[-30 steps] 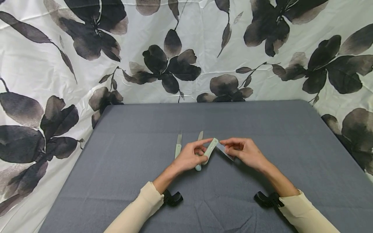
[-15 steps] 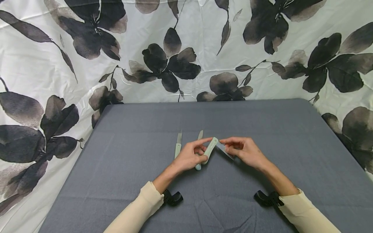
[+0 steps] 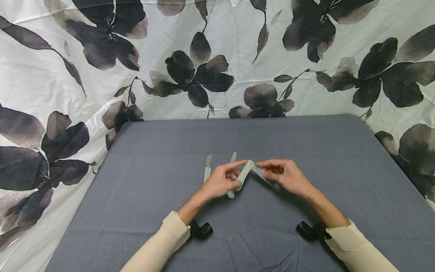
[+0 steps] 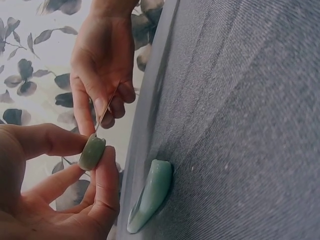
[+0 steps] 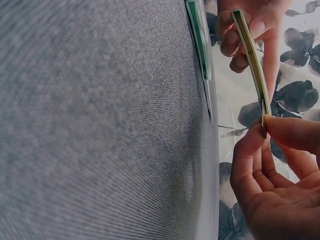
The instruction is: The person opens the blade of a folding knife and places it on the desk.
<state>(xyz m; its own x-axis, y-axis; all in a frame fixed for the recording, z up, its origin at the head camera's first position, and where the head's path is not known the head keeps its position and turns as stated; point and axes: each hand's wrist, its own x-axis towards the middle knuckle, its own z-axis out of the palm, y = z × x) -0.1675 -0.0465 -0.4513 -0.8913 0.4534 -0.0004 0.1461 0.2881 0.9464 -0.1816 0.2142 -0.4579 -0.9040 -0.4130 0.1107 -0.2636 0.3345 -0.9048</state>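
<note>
A folding knife with a pale green handle is held above the table, its blade angled out to the right. My left hand grips the handle between thumb and fingers, seen end-on in the left wrist view. Thumb and fingers of my right hand pinch the blade. In the right wrist view the handle's narrow edge faces the camera. Beneath my left hand lies a second knife, partly hidden, its blade pointing away. Left of it lies a third green-handled knife, the handle's lower end covered by my hand.
Grey cloth covers the table, with creases near the front. A white floral sheet hangs behind the far edge. Black straps with mounts sit on both wrists, by the cream sleeves.
</note>
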